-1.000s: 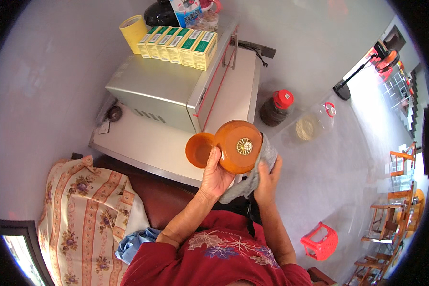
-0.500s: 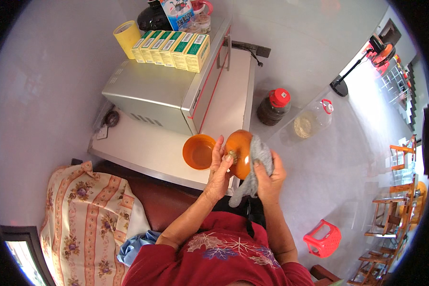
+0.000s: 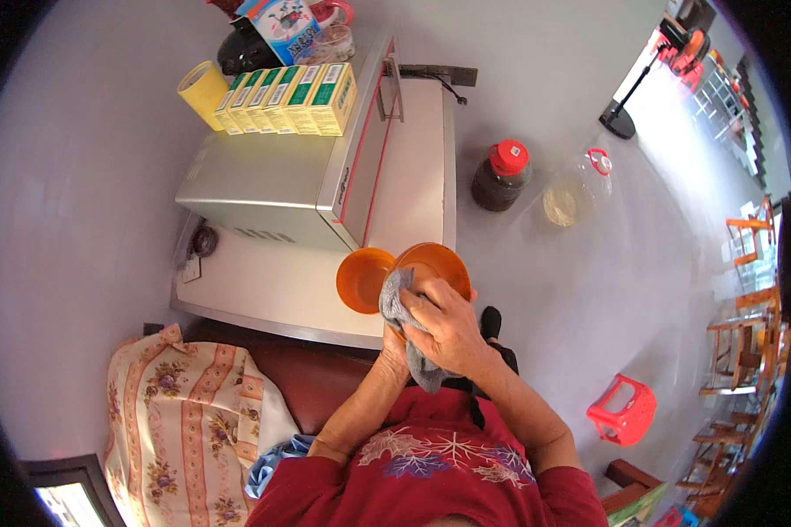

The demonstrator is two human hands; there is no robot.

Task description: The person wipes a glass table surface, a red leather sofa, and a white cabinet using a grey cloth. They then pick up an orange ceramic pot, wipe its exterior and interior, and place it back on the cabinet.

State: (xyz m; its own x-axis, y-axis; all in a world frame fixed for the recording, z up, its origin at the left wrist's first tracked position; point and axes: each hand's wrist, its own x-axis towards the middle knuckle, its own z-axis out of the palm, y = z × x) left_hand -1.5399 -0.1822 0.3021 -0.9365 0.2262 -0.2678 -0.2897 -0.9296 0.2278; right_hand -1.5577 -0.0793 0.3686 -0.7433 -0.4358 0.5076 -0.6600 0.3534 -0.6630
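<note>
The right hand presses a grey cloth in a closed grip against the orange bowls, which the mostly hidden left hand holds from below, its grip unclear, just off the table edge before the silver microwave.

Both forearms rise from the lower edge and meet at the middle. The right hand lies on top, knuckles up, fingers curled — the left hand sits mostly hidden beneath it.
</note>
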